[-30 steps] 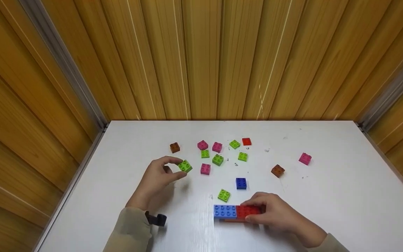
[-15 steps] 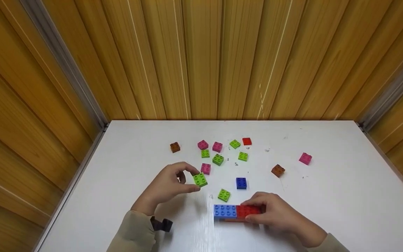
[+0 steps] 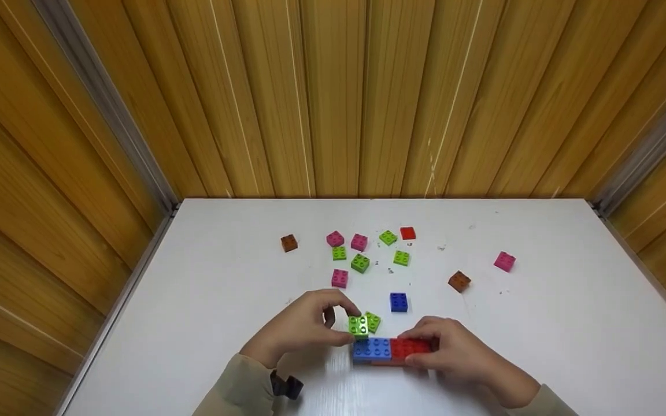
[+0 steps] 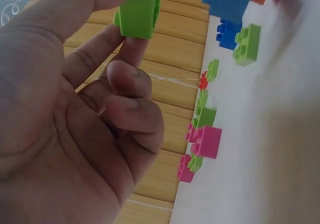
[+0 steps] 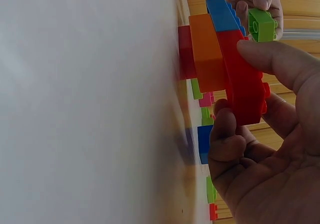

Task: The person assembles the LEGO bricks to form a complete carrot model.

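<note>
My left hand [image 3: 304,326] pinches a light green toy brick [image 3: 358,327] between thumb and fingertips. In the head view that brick overlaps the far left corner of a light blue brick [image 3: 374,349]; the right wrist view shows a gap between them, with the green brick's hollow underside [image 5: 255,26] facing the studs. My right hand [image 3: 454,353] grips the red brick [image 5: 243,78] at the right end of the stacked build. Under the blue and red top row sits an orange brick [image 5: 205,53], and below it a darker red one [image 5: 185,51] at the table.
Just beyond the build lie a flat green brick [image 3: 373,322] and a dark blue brick [image 3: 399,302]. Several pink, green and red bricks are scattered farther back, with brown bricks [image 3: 289,242] [image 3: 459,281] to either side. A wood-patterned wall [image 3: 333,98] stands behind the white table [image 3: 206,277].
My left hand has carried the green brick rightward and toward me, from the left of the loose bricks to over the build's left end. My right hand has stayed in place.
</note>
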`<action>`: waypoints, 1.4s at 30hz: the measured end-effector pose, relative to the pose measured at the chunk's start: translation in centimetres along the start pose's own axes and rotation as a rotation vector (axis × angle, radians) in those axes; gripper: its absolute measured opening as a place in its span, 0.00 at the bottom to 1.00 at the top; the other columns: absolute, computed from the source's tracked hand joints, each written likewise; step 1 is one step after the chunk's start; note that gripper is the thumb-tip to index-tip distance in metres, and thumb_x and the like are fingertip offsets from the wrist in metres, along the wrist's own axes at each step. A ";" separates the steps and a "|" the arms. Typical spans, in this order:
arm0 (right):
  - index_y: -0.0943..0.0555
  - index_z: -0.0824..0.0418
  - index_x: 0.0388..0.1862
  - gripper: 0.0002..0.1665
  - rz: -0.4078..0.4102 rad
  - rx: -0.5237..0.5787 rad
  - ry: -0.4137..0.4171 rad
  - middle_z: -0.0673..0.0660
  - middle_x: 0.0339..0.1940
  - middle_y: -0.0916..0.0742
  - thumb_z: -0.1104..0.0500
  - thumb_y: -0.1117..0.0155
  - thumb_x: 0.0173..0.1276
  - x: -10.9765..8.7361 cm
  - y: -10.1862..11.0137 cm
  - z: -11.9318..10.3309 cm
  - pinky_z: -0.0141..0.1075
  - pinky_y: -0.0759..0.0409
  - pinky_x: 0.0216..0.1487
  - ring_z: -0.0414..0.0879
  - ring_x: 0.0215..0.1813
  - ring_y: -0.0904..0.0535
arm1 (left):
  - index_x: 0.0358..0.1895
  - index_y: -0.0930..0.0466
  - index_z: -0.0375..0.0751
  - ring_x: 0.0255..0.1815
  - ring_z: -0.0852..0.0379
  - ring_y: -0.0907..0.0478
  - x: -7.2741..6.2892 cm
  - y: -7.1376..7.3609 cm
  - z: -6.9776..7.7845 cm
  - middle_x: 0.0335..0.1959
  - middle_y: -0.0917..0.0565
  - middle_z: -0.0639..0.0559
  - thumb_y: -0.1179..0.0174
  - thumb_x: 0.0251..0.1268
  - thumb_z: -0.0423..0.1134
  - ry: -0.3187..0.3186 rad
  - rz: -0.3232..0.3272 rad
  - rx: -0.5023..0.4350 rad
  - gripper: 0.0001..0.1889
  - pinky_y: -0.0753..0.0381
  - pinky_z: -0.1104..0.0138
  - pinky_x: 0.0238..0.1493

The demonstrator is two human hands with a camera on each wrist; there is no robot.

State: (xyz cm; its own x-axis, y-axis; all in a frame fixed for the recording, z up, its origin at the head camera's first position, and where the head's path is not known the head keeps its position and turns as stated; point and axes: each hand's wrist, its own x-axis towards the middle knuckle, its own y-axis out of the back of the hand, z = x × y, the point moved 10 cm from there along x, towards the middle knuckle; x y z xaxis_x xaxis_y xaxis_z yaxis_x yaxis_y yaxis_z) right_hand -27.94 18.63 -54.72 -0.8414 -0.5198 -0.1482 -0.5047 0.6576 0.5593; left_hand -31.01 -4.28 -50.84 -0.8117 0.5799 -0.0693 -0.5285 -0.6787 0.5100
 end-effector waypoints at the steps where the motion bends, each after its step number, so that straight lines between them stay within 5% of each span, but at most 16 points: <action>1: 0.05 0.47 0.60 0.18 0.000 0.002 -0.003 0.50 0.51 0.09 0.50 0.17 0.73 0.0 0.0 0.0 0.28 0.23 0.48 0.39 0.48 0.20 | 0.54 0.07 0.62 0.42 0.60 0.21 0.1 -0.3 0.0 0.52 0.10 0.67 0.16 0.64 0.42 0.003 -0.008 0.002 0.17 0.21 0.69 0.47; 12: 0.05 0.47 0.60 0.18 -0.001 0.012 -0.013 0.51 0.51 0.09 0.50 0.17 0.73 0.0 -0.1 0.2 0.28 0.23 0.48 0.41 0.49 0.20 | 0.51 0.07 0.64 0.46 0.56 0.21 0.0 -2.0 -0.5 0.50 0.10 0.67 0.17 0.64 0.42 0.080 -0.075 -0.002 0.15 0.18 0.68 0.51; 28: 0.05 0.47 0.60 0.18 -0.010 0.009 -0.010 0.51 0.51 0.09 0.50 0.17 0.73 0.1 -0.1 0.1 0.28 0.22 0.48 0.42 0.49 0.20 | 0.51 0.08 0.64 0.49 0.56 0.20 0.1 -2.4 -1.0 0.50 0.10 0.69 0.16 0.64 0.45 0.061 -0.116 -0.005 0.15 0.19 0.68 0.52; 42: 0.05 0.47 0.60 0.18 -0.016 0.015 -0.036 0.51 0.52 0.09 0.51 0.17 0.73 0.1 -0.2 0.3 0.28 0.22 0.48 0.43 0.50 0.19 | 0.50 0.06 0.60 0.44 0.58 0.21 -0.2 -2.8 -2.2 0.48 0.10 0.62 0.24 0.75 0.50 0.126 -0.028 -0.118 0.07 0.23 0.66 0.49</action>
State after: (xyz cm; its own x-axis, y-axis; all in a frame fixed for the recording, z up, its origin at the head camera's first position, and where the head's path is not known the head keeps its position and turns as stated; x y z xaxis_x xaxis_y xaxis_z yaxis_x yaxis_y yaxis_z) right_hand -28.03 18.61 -55.09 -0.8395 -0.5105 -0.1860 -0.5206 0.6577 0.5444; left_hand -29.96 -3.46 -54.11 -0.8173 0.5430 -0.1925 -0.5705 -0.7159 0.4025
